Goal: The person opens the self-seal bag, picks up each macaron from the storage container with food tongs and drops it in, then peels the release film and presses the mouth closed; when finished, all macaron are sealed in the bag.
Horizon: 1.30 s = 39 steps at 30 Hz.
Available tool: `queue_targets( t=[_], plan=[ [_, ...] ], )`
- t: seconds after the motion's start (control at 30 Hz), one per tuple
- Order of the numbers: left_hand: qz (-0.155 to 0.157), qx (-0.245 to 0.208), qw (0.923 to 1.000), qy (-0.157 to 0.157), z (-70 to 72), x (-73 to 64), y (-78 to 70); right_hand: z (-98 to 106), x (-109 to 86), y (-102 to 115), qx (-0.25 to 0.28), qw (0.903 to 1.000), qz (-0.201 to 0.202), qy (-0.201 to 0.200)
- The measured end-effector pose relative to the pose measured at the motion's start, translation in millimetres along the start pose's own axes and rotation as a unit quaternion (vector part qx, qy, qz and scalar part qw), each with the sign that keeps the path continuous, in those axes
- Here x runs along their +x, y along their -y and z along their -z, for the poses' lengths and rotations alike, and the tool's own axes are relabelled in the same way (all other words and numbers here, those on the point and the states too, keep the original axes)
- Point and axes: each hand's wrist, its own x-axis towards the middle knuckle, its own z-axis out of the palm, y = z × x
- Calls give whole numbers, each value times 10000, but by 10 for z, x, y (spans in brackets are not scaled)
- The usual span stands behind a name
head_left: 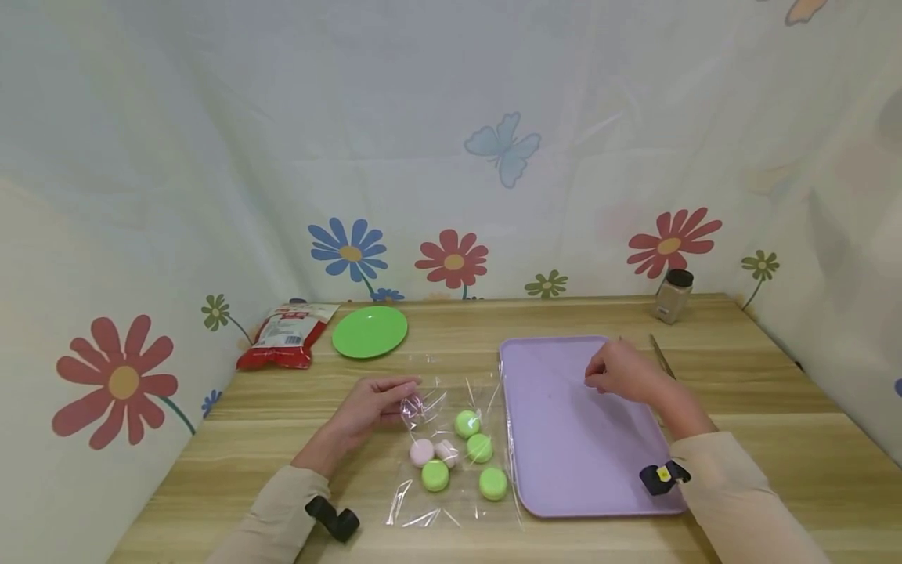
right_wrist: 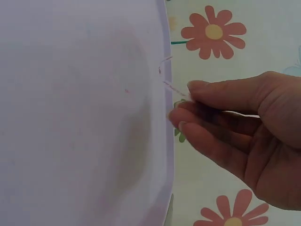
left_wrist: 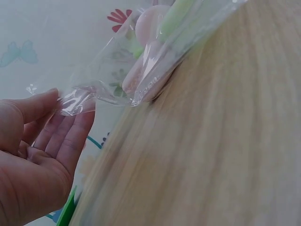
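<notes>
A clear plastic bag [head_left: 461, 509] lies on the table with several macarons in it: green ones such as the green macaron [head_left: 492, 483], and pink ones such as the pink macaron [head_left: 421, 453]. My left hand [head_left: 373, 407] pinches the bag's far left edge between thumb and fingers; the left wrist view shows the crumpled film [left_wrist: 77, 101] there. Over the far right part of a lilac tray [head_left: 564, 470], my right hand [head_left: 623, 372] is raised with thumb and fingertips together. In the right wrist view it pinches a thin pale strip [right_wrist: 175, 88], whose kind is unclear.
Behind the bag are a green plate [head_left: 369, 332] and a red-and-white packet [head_left: 289, 337]. A dark-lidded jar [head_left: 673, 296] stands at the back right. Beside the tray's right edge lies a slim metal utensil [head_left: 661, 356], partly hidden by the right arm. A flowered cloth hangs behind the table.
</notes>
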Motion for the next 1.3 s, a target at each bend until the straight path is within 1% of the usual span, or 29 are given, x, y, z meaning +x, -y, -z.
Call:
queue_targets(
  t=[0.1,0.2,0.27,0.43,0.53,0.63,0.7,0.77,0.87,1.0,1.03,1.1,1.2,1.3],
  plan=[
    [-1,-22,10000,17,-8,-9,-17,-13,1,3,-145,9995,207,209],
    [1,-45,10000,20,-8,-11,-17,-5,1,4,-223,9988,358,233],
    [-4,-38,10000,38,-8,-11,-13,5,-3,6,-160,9990,334,237],
    [5,-83,9999,75,0,-13,-3,38,-19,43,-4,9996,154,219],
    [4,-106,9999,91,7,-14,-3,51,-17,123,85,9999,94,90],
    [-6,-109,9999,127,14,-15,-3,27,18,256,414,9991,-93,22],
    [-6,-109,9999,130,16,-14,-5,-14,70,356,763,9964,-357,-10],
    [-1,-113,9999,128,18,-15,-7,-76,140,443,1220,9900,-708,-45],
    [-4,-113,9999,114,13,-13,-12,-198,269,539,2036,9726,-1115,-90],
    [-20,-102,9999,136,5,-13,-12,-376,435,602,3093,9413,-1353,-48],
    [-22,-98,9999,139,4,-14,-13,-410,468,614,3290,9342,-1375,-84],
    [-31,-101,9998,142,1,-15,-14,-469,521,635,3590,9231,-1372,-165],
    [-21,-120,9998,147,1,-19,-22,-536,565,664,3858,9128,-1322,-205],
    [-19,-139,9998,153,3,-21,-27,-593,587,676,3956,9094,-1279,-113]
  ],
)
